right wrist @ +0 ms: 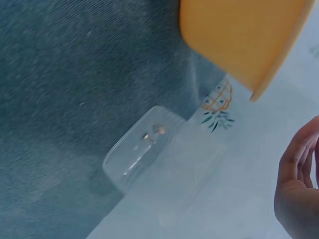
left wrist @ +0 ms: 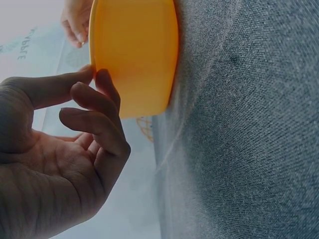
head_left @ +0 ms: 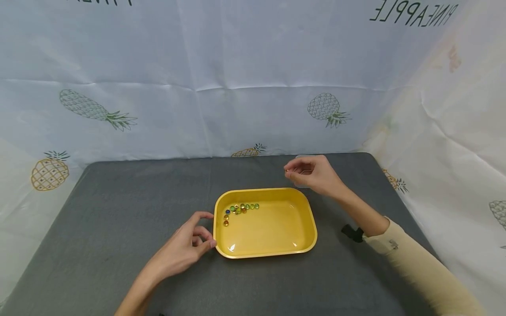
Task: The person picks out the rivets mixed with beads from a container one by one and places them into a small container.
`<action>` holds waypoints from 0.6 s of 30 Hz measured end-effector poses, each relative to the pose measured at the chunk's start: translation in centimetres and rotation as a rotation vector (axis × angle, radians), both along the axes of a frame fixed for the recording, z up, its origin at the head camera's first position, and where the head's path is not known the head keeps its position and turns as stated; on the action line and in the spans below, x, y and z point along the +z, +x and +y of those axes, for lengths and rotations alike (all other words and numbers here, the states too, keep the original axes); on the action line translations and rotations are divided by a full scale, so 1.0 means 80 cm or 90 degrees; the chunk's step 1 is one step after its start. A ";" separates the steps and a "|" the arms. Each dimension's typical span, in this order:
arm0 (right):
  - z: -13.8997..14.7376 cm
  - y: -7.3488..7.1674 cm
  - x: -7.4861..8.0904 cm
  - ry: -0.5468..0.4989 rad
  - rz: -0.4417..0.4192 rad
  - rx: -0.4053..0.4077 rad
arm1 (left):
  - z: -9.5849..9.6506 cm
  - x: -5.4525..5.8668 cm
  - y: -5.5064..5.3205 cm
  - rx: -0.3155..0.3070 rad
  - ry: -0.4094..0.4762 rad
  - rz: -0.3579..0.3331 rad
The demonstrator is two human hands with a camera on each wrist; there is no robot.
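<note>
Two hands work: the left hand holds the mid-frame yellow tray by its left rim, likely to steady it, while the right hand pinches an amber bead between its fingers.

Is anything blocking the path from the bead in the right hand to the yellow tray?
Nothing visible stands between the bead in the right hand and the yellow tray, apart from the tray's own rim. The left hand is at the tray's left side.
</note>
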State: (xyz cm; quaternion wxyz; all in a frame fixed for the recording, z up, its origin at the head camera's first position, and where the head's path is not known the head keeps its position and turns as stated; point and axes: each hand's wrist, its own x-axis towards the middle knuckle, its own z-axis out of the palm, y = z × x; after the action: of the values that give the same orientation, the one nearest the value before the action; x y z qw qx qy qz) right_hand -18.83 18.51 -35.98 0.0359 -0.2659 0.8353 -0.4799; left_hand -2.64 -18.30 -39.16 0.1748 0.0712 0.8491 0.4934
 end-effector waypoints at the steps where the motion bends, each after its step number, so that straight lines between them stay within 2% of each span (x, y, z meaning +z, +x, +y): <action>1: 0.003 -0.001 -0.001 0.001 0.002 -0.005 | 0.000 0.000 0.000 0.001 0.000 -0.002; 18: 0.048 -0.032 -0.009 0.055 0.022 -0.061 | 0.003 0.011 -0.003 0.002 0.006 -0.025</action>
State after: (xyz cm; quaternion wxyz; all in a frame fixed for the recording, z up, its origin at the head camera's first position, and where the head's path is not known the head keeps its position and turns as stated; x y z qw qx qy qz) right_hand -21.40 22.38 -36.70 0.0100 -0.2317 0.8676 -0.4399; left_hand -2.89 -18.09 -38.24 0.1903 0.0613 0.8435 0.4985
